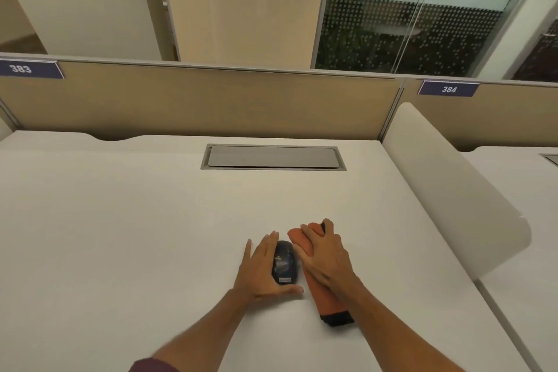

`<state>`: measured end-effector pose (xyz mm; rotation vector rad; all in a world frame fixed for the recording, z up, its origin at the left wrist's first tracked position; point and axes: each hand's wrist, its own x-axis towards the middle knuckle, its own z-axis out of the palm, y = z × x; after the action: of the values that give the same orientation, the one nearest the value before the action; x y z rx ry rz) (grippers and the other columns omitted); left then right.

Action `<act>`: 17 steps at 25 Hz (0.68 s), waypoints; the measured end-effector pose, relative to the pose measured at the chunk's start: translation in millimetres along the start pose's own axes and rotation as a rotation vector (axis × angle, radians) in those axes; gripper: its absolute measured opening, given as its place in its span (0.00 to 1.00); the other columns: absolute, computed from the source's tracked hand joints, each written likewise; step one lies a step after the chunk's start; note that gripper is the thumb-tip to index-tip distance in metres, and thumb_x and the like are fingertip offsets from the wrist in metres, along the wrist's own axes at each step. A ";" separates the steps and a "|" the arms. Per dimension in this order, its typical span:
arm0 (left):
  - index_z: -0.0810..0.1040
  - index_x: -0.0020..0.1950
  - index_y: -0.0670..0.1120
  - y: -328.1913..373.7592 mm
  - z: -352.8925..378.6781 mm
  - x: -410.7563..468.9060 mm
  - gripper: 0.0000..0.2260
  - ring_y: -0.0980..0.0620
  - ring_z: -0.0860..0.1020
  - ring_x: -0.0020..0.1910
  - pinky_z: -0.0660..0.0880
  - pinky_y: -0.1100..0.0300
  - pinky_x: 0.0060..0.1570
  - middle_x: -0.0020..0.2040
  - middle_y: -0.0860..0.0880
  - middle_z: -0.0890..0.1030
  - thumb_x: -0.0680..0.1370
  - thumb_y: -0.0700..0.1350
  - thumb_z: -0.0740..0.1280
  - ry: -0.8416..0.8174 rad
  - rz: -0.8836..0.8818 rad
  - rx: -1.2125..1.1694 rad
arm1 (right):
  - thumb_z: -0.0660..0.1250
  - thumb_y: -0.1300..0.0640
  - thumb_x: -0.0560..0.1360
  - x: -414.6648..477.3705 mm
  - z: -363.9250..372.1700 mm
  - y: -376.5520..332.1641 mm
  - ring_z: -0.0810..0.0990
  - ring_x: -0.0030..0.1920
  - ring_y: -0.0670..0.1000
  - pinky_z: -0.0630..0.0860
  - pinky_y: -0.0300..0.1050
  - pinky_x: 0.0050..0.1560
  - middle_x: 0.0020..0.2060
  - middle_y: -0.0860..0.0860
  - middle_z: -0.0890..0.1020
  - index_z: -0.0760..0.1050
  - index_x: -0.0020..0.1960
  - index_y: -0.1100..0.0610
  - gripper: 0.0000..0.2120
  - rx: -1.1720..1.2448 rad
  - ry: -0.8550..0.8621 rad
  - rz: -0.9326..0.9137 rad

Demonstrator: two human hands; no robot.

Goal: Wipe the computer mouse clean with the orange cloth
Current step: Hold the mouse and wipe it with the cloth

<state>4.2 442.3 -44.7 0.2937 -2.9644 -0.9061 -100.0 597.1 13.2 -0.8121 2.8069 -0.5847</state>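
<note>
A dark blue computer mouse [283,263] lies on the white desk [120,220], near the front middle. My left hand [259,269] cups it from the left, with the fingers along its side and the thumb against its near end. Just right of the mouse is a folded orange cloth [329,303] with a black edge at its near end. My right hand [327,257] lies on top of the cloth, with the fingers curled over its far end and the thumb on its left edge. Mouse and cloth almost touch.
A grey cable hatch [273,157] is set into the desk at the back. A tan partition [211,100] closes the far edge. A white rounded side divider [437,184] stands along the right edge.
</note>
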 end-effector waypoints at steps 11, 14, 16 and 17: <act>0.46 0.80 0.51 -5.2 7.5 0.2 0.58 0.62 0.42 0.77 0.34 0.52 0.76 0.80 0.53 0.51 0.61 0.83 0.58 0.076 0.010 0.040 | 0.51 0.30 0.75 4.0 13.3 -3.0 0.72 0.61 0.57 0.71 0.55 0.59 0.70 0.51 0.58 0.65 0.70 0.41 0.27 0.020 -0.024 -0.045; 0.47 0.80 0.51 -4.6 8.1 0.1 0.57 0.62 0.41 0.76 0.35 0.51 0.76 0.80 0.53 0.50 0.62 0.83 0.57 0.080 0.011 0.057 | 0.45 0.32 0.77 6.6 19.7 -8.4 0.67 0.65 0.58 0.67 0.60 0.63 0.73 0.50 0.57 0.65 0.69 0.39 0.26 0.059 -0.023 0.015; 0.47 0.80 0.51 -4.5 8.4 -0.1 0.57 0.62 0.41 0.77 0.36 0.50 0.77 0.80 0.54 0.50 0.61 0.83 0.57 0.085 0.012 0.062 | 0.45 0.35 0.78 8.1 23.9 -11.0 0.66 0.65 0.58 0.66 0.61 0.63 0.73 0.51 0.58 0.66 0.67 0.39 0.23 0.018 -0.019 0.024; 0.47 0.80 0.51 -4.2 8.9 -0.4 0.58 0.62 0.42 0.77 0.36 0.50 0.77 0.80 0.54 0.51 0.61 0.83 0.57 0.088 0.012 0.062 | 0.47 0.36 0.79 8.9 26.2 -10.9 0.67 0.64 0.58 0.67 0.60 0.62 0.72 0.51 0.59 0.67 0.66 0.40 0.21 0.003 -0.010 0.028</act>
<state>4.5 443.8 -54.4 0.3087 -2.9135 -0.7801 -95.5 575.3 -6.6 -0.7720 2.8026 -0.5795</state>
